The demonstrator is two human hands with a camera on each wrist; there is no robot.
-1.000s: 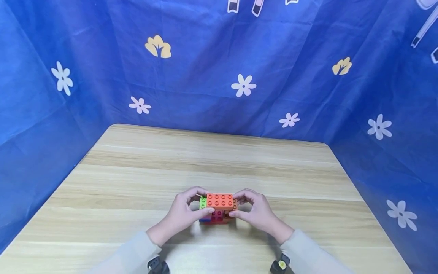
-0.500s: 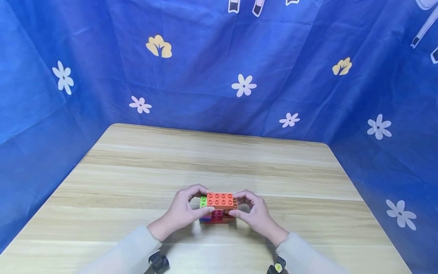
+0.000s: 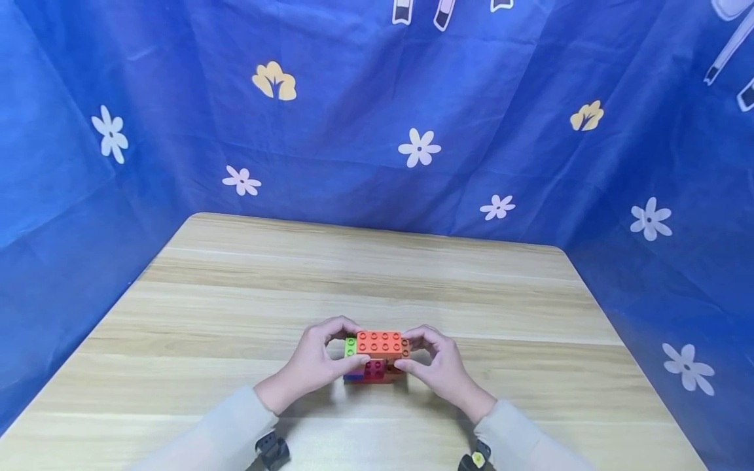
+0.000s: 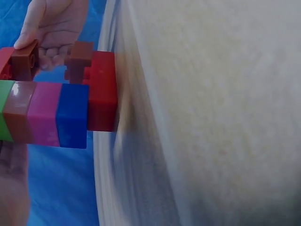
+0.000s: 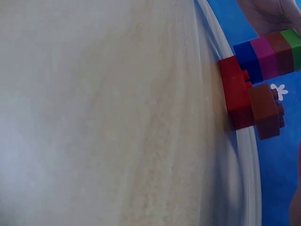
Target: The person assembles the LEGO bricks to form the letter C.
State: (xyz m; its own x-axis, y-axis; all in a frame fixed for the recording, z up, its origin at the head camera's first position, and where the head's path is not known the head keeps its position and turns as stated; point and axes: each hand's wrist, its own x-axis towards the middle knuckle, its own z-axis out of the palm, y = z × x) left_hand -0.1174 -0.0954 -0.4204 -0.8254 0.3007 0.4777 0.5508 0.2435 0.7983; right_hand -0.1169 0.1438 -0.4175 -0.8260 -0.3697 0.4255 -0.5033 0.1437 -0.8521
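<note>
A build of toy bricks stands near the table's front. Its red base brick (image 4: pixel 102 92) carries a column of a blue brick (image 4: pixel 72 115), a magenta brick (image 4: pixel 44 114), a brown and a green brick (image 3: pixel 350 347). A lower brown brick (image 5: pixel 264 112) sits on the base's right part. Across the top lies an orange-red brick (image 3: pixel 379 343); my left hand (image 3: pixel 312 360) grips its left end, thumb in front and fingers behind. My right hand (image 3: pixel 438 360) pinches the upper brown brick (image 4: pixel 24 60) at its right end, with a gap over the lower brown one.
The wood-grain table (image 3: pixel 377 281) spreads around the bricks. A blue cloth (image 3: pixel 353 118) with printed flowers hangs behind it and at both sides. Dark devices are strapped at the left wrist (image 3: pixel 273 450) and the right wrist (image 3: pixel 476 456).
Both hands keep their hold on the bricks in nearly the same place. The right wrist and sleeve have shifted slightly to the left.
</note>
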